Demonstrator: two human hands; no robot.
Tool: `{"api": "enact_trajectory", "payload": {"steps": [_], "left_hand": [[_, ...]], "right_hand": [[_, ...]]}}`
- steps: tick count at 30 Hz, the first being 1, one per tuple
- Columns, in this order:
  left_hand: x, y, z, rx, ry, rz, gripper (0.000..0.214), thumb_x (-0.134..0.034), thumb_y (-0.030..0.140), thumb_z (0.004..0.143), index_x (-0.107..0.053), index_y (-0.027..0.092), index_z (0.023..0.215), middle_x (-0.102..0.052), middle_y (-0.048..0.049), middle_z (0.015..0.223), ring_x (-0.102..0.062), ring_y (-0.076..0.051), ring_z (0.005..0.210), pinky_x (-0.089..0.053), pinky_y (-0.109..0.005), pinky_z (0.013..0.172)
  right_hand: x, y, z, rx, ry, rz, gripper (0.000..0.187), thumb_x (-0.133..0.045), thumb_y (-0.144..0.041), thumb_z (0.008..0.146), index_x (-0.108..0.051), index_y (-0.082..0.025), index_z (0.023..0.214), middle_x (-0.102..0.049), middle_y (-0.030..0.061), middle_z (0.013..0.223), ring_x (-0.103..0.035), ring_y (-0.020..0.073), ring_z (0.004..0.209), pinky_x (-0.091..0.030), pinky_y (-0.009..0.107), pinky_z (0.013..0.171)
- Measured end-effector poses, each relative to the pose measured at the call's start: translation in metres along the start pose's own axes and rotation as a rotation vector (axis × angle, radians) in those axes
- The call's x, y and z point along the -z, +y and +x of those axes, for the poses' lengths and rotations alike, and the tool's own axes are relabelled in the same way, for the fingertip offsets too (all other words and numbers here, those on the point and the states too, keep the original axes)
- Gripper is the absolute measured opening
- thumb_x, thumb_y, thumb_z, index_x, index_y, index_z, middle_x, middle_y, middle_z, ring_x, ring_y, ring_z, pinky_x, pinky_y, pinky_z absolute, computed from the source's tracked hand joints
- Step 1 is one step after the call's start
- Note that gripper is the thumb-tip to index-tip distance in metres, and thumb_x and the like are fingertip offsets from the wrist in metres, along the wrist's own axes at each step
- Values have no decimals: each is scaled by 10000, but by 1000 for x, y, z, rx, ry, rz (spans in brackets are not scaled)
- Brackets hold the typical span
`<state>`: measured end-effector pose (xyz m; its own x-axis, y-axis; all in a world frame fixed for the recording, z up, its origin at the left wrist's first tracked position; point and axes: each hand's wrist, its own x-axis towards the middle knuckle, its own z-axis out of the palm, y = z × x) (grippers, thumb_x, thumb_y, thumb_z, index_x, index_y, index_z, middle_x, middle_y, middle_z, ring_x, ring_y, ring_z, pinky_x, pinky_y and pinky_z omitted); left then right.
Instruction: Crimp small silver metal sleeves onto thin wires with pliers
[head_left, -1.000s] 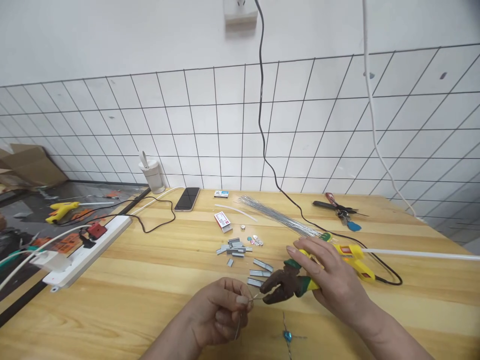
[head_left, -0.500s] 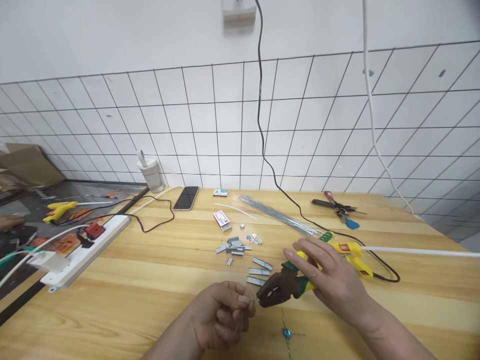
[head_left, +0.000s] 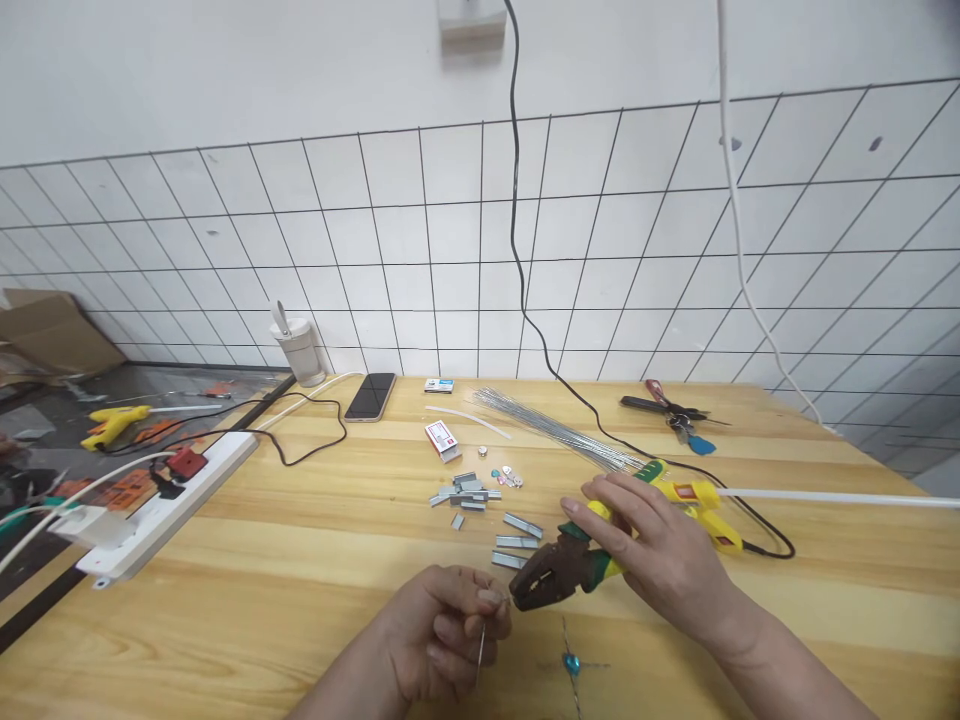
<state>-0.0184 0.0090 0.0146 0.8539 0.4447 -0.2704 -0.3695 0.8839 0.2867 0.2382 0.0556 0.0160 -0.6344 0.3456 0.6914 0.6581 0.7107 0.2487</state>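
Observation:
My left hand [head_left: 442,630] is closed in a pinch on a thin metal wire [head_left: 481,640] that hangs down from my fingers. My right hand [head_left: 660,555] grips the green and yellow handles of rusty pliers [head_left: 551,575]. The plier jaws point left and meet the wire's top end right beside my left fingertips. Both hands hover low over the wooden table [head_left: 300,560], near its front edge.
Staple strips [head_left: 480,500] lie scattered just behind the hands, with a small box [head_left: 441,440]. A wire bundle [head_left: 555,430], yellow glue gun [head_left: 705,510], phone [head_left: 370,396], power strip [head_left: 157,510], scissors with keys [head_left: 667,412] and a blue bead on crossed wire [head_left: 574,664] lie around.
The pliers and my right hand have shifted slightly left toward my left fingertips. My left hand keeps its pinch on the wire.

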Motion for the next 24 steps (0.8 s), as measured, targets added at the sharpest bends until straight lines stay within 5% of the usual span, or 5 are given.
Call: {"api": "enact_trajectory", "payload": {"steps": [11, 20, 24], "left_hand": [[1, 0, 0, -23, 45, 16, 86, -604, 47, 613, -526, 81, 619, -445, 44, 471, -158, 27, 304, -107, -77, 256], [-5, 0, 0, -224, 275, 138, 157, -650, 100, 589, -504, 96, 533, -434, 48, 448, -150, 26, 327, -69, -95, 296], [-8, 0, 0, -368, 446, 270, 191, -714, 184, 540, -538, 111, 561, -434, 57, 404, -148, 16, 329, -52, -132, 330]], "right_hand": [[4, -1, 3, -10, -4, -6, 571, -374, 26, 769, -472, -311, 1221, -586, 57, 961, -519, 187, 990, -464, 250, 649], [-1, -6, 3, -62, -103, -38, 604, -355, 64, 675, -533, -264, 1150, -599, 68, 923, -531, 185, 932, -426, 213, 572], [-5, -9, 2, -97, -150, -59, 666, -348, 79, 589, -532, -246, 1140, -605, 64, 911, -545, 165, 873, -308, 169, 436]]}}
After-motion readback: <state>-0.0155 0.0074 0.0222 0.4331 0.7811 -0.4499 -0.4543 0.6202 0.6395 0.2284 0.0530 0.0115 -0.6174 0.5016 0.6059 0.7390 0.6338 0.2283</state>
